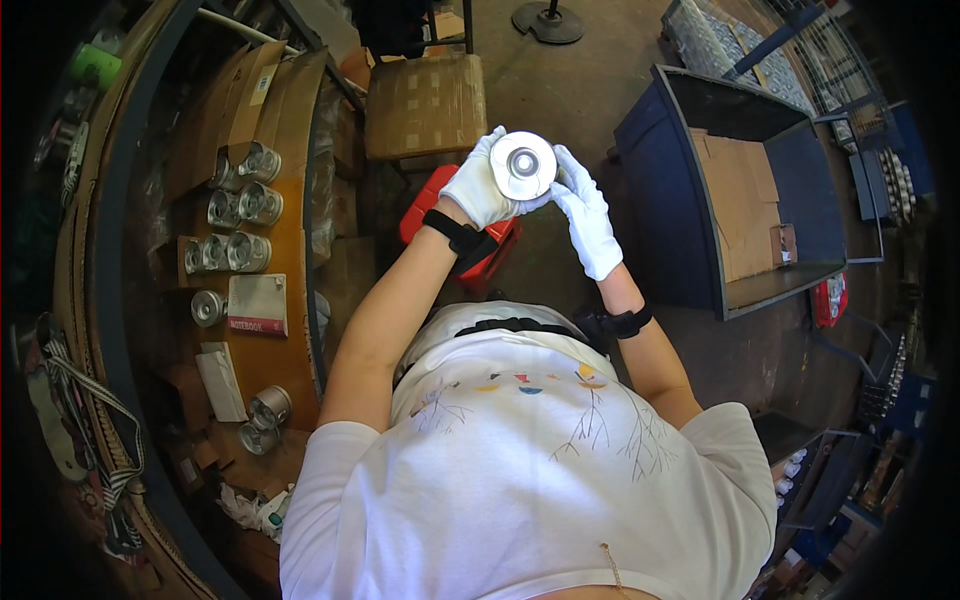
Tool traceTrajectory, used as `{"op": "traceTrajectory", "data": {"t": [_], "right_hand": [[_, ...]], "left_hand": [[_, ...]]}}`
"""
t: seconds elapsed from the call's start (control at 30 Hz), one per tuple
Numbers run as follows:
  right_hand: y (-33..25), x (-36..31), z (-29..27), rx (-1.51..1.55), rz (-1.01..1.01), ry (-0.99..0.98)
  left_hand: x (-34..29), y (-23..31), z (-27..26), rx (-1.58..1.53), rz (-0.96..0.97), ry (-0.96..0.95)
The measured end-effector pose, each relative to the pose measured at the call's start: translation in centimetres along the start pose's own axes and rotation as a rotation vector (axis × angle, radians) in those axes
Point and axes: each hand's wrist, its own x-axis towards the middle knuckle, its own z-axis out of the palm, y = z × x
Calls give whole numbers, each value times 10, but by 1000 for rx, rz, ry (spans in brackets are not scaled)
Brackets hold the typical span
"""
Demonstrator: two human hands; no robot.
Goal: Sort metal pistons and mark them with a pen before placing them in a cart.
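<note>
Both my hands wear white gloves and are raised in front of me. Between them is a round silvery metal piston [524,166], its circular crown with a ringed centre facing up. My left hand [482,188] wraps its left side, and my right hand [588,215] grips its right edge with fingers and thumb. The piston's underside is hidden. To my left, more metal pistons [248,252] stand in short rows on a brown table [283,220]. Another piston [207,308] lies beside a notebook [258,305], and two more [268,408] sit nearer me.
A red plastic stool or crate [430,205] stands below my hands. Beyond it is a chair with a taped cardboard seat [425,105]. A large dark blue bin [668,200] lined with cardboard stands to the right. A metal shelf post [115,300] rises at the left.
</note>
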Motion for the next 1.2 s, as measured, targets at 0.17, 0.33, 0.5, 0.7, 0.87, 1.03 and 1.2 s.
{"op": "traceTrajectory", "data": {"t": [0.17,0.33,0.5,0.7,0.87,1.03,1.2], "right_hand": [[1,-2,0,-6,-32,2],[1,-3,0,-36,-51,12],[-11,-8,2,-23,-59,18],[-7,-10,1,-88,-98,29],[-14,-13,3,-25,-85,41],[-18,-17,7,-59,-133,67],[-16,-17,7,-44,-132,69]], "left_hand": [[-1,-1,1,13,-8,1],[-2,-2,1,-12,-32,-14],[-7,-1,3,-7,-55,-19],[-7,0,4,-4,-67,-14],[-8,0,5,-24,-102,-48],[-10,2,5,-36,-100,-50],[-10,1,4,30,-59,-21]]}}
